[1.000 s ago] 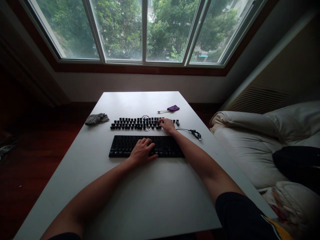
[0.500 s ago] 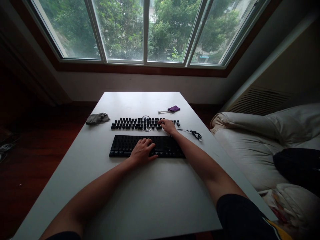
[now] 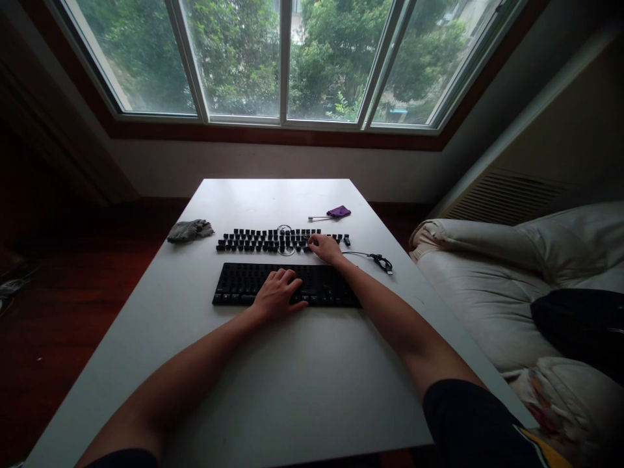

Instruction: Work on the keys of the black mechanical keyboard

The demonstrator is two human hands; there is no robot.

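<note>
A black keyboard (image 3: 244,281) lies across the white table. My left hand (image 3: 277,291) rests on its middle, fingers slightly spread and thumb out along the near edge. Behind the keyboard, several loose black keycaps (image 3: 253,242) stand in rows. At the right part of these rows, my right hand (image 3: 325,248) has its thumb and fingers pinched around a keycap (image 3: 307,247), which the fingers partly cover. My right forearm passes over the keyboard's right end and hides some of it.
A grey cloth (image 3: 189,231) lies at the table's left edge. Beyond the keycaps are a purple pouch (image 3: 338,212) and a thin brush-like stick (image 3: 319,218). A coiled USB cable (image 3: 381,262) sits at right, near a cream sofa (image 3: 478,279). Wire loops (image 3: 284,229) lie among the keycaps.
My right hand has shifted very slightly, its fingertips now lower over the keycap at the row's right part. My left hand stays in place on the keyboard.
</note>
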